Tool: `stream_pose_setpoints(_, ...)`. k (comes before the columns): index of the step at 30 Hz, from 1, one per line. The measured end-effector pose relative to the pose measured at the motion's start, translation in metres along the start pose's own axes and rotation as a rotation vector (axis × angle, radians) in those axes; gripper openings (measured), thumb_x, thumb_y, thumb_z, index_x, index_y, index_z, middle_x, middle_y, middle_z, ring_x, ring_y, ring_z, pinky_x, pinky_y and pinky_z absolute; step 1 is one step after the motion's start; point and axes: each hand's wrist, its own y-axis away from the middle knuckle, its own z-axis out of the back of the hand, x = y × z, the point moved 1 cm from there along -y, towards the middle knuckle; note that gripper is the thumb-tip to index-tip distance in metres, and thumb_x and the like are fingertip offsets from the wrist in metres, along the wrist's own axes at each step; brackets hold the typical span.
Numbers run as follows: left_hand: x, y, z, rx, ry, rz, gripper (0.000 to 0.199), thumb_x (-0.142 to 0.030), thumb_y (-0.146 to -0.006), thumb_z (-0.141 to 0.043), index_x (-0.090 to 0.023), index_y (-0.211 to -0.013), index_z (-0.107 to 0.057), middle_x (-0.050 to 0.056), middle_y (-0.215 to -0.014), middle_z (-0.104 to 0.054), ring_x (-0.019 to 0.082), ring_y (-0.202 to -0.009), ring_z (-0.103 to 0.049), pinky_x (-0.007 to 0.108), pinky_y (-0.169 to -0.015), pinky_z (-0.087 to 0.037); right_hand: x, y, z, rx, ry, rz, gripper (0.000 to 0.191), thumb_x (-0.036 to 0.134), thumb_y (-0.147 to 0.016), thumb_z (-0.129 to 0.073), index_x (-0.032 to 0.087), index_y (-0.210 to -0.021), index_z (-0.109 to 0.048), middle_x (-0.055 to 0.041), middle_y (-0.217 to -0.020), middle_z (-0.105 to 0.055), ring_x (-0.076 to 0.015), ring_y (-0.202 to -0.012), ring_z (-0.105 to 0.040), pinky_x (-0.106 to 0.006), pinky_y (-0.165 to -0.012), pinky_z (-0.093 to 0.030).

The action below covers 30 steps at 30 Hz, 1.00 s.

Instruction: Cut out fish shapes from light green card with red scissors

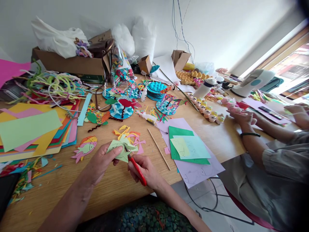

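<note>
A light green paper (120,151) with drawn lines is pinched in my left hand (107,154), above the wooden table (103,183). My right hand (143,169) is closed around red-handled scissors (138,170). Their blades meet the paper's right side, where a partly cut strip lifts away. Just behind the paper lie yellow, orange and pink scraps (135,138). To the left of my left hand are cut paper fish (85,148) in pink, green and orange.
Stacked coloured sheets (29,129) cover the left side. A thin stick (158,149) and a lilac sheet (202,172) under green papers lie to the right. Decorated blue discs (122,109) and glue bottles (148,117) stand further back. Another person's hands (242,119) are at the right.
</note>
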Motion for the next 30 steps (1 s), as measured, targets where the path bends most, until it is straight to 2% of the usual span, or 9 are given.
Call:
stream_pose_setpoints(7,-0.002,0.0,0.003,0.049,-0.015,0.01,0.025,-0.038,-0.069,-0.065,-0.019,-0.054,-0.058,-0.002,-0.051,-0.049,0.013,-0.049,-0.041,0.023,-0.044,-0.036,-0.002,0.0,0.001,0.008,0.0,-0.023,0.044,0.055,-0.077,-0.058,0.019,-0.058,-0.042,0.0074,-0.046,-0.039,-0.0053,-0.038,-0.033,-0.019,-0.037,-0.027)
stream_pose_setpoints(12,-0.002,-0.003,0.006,0.075,-0.01,0.005,0.019,-0.031,-0.066,-0.066,-0.021,-0.052,-0.058,-0.002,-0.05,-0.05,0.013,-0.049,-0.042,0.022,-0.044,-0.037,-0.001,0.001,0.001,0.02,0.004,-0.045,0.046,0.057,-0.077,-0.058,0.019,-0.058,-0.041,0.0075,-0.045,-0.039,-0.0052,-0.038,-0.033,-0.019,-0.037,-0.026)
stream_pose_setpoints(21,0.003,-0.005,0.013,0.118,-0.034,0.017,0.015,-0.026,-0.067,-0.063,-0.022,-0.054,-0.058,-0.002,-0.051,-0.05,0.014,-0.05,-0.042,0.022,-0.045,-0.036,-0.001,0.003,0.003,0.018,0.071,-0.038,0.042,0.051,-0.079,-0.058,0.019,-0.058,-0.042,0.0069,-0.046,-0.04,-0.0055,-0.04,-0.034,-0.018,-0.037,-0.026)
stream_pose_setpoints(30,0.004,-0.005,0.012,0.149,-0.061,0.017,0.022,-0.035,-0.07,-0.063,-0.022,-0.054,-0.055,-0.003,-0.051,-0.05,0.013,-0.049,-0.041,0.022,-0.044,-0.035,-0.004,0.002,0.004,0.015,0.124,0.006,0.038,0.047,-0.082,-0.057,0.018,-0.06,-0.044,0.0062,-0.049,-0.043,-0.0062,-0.041,-0.039,-0.019,-0.039,-0.03)
